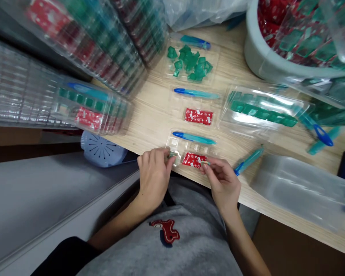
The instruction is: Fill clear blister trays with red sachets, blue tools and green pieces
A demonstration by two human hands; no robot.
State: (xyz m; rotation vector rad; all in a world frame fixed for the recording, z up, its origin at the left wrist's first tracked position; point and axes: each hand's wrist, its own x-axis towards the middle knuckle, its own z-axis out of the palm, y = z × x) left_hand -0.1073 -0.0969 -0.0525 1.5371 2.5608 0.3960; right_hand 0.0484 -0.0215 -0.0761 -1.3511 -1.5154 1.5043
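In front of me a clear plastic tray [175, 142] lies at the table's front edge. It holds a blue pen-shaped tool [194, 138] along its far side and a red packet with white spots [190, 159] in the near compartment. My left hand [153, 172] is closed at the tray's left end, thumb and fingers round something small and greenish that I cannot make out. At the packet's right end, my right hand [224, 183] pinches a small pale piece [205, 162]; its kind is too small to tell.
Behind are a tray with a blue tool [197, 93] and red packet [199, 116], and one with loose green gems [189, 63]. To the right lie a green-filled tray [261, 109], a stack of clear plastic [301, 188] and a grey tub [251, 50]. Filled trays [103, 50] stand stacked left.
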